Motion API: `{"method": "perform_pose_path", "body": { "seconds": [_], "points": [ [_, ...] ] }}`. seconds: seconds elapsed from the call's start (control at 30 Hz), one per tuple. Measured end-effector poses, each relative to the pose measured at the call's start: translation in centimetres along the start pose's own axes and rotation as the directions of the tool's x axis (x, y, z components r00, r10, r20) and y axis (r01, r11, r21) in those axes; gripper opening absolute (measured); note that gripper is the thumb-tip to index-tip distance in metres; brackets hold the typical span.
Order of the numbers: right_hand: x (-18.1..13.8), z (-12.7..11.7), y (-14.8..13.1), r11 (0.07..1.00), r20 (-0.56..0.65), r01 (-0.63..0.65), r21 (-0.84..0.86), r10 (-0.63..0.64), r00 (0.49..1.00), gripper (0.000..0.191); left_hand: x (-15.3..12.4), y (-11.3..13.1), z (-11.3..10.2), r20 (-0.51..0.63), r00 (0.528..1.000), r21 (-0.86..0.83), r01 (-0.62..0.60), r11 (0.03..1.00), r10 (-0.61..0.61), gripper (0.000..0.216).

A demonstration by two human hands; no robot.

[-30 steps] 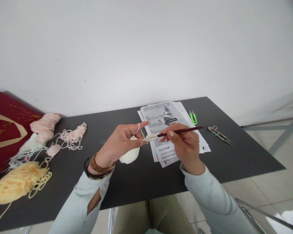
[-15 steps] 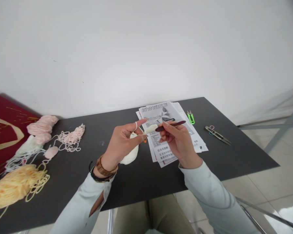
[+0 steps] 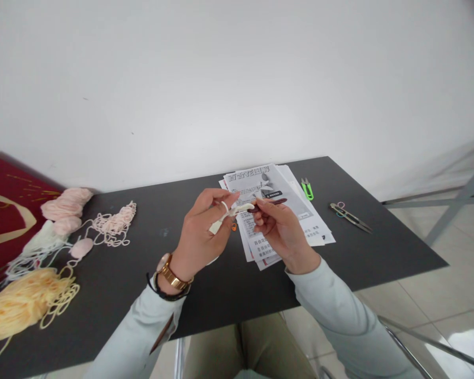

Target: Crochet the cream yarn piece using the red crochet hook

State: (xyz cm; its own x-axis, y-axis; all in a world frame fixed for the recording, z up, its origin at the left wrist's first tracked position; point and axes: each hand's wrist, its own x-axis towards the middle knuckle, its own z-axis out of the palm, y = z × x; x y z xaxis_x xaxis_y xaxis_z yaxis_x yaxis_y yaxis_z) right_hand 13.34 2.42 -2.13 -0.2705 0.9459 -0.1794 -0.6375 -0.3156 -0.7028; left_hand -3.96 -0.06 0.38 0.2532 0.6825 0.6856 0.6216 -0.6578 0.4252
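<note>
My left hand [image 3: 201, 229] pinches a small white crochet piece [image 3: 243, 208] between thumb and fingers, and a strand of white yarn loops round one of its fingers. A pale flat bit of the same colour shows against the back of that hand. In my right hand [image 3: 282, 231] a crochet hook [image 3: 278, 201] with a dark brown handle is held like a pen, its tip end at the white work. The exact stitch is too small to make out. An orange stitch marker [image 3: 234, 227] shows just below the fingertips. My left hand mostly hides the white yarn ball on the table.
Printed sheets [image 3: 266, 245] lie under and beyond my hands on the dark table [image 3: 142, 295]. To the right are green thread snips [image 3: 307, 189] and metal snips [image 3: 351, 217]. Pink yarn [image 3: 67, 206], yellow yarn [image 3: 21, 302] and a dark red bag [image 3: 8, 210] occupy the left side.
My left hand has turned over, its back now facing me and covering most of the white yarn ball. The hook in my right hand has shifted slightly left.
</note>
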Motion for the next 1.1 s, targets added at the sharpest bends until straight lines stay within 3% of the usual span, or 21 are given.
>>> {"method": "perform_pose_path", "body": {
  "seconds": [0.17,0.23,0.37,0.5,0.77,0.93,1.0,1.1],
  "points": [
    [0.0,-0.2,0.0,0.997,0.019,-0.058,0.047,0.057,0.998,0.014,-0.4,-0.2,0.3,-0.029,0.975,0.091,-0.215,0.972,0.218,0.054],
    [0.0,-0.2,0.1,0.995,0.019,-0.082,0.052,0.081,0.997,0.012,-0.4,-0.2,0.3,-0.042,0.967,0.101,-0.248,0.963,0.253,0.056],
    [0.1,-0.3,0.1,0.99,0.022,-0.122,0.072,0.121,0.992,0.011,-0.2,-0.1,0.1,-0.059,0.986,0.055,-0.155,0.986,0.158,0.056],
    [0.2,-0.2,0.0,0.979,-0.002,-0.157,0.131,0.159,0.987,0.008,-0.2,-0.1,-0.1,-0.005,1.0,-0.067,-0.031,0.997,0.03,0.059],
    [0.5,-0.5,0.1,0.93,0.069,-0.304,0.206,0.296,0.953,0.011,-0.5,-1.1,0.7,0.004,0.994,-0.277,-0.102,0.955,0.107,0.068],
    [0.4,-0.5,0.1,0.916,0.1,-0.346,0.202,0.332,0.938,0.011,-0.5,-0.8,0.2,-0.022,0.995,-0.125,-0.095,0.988,0.093,0.066],
    [0.3,-0.5,0.1,0.926,0.093,-0.319,0.202,0.306,0.947,0.012,-0.7,-0.7,0.2,-0.044,0.999,-0.095,-0.036,0.995,0.032,0.062],
    [0.2,-0.4,0.0,0.951,0.079,-0.236,0.202,0.224,0.971,0.011,-1.1,-0.9,1.2,-0.113,0.985,-0.259,0.1,0.961,-0.132,0.053]
  ]
}}
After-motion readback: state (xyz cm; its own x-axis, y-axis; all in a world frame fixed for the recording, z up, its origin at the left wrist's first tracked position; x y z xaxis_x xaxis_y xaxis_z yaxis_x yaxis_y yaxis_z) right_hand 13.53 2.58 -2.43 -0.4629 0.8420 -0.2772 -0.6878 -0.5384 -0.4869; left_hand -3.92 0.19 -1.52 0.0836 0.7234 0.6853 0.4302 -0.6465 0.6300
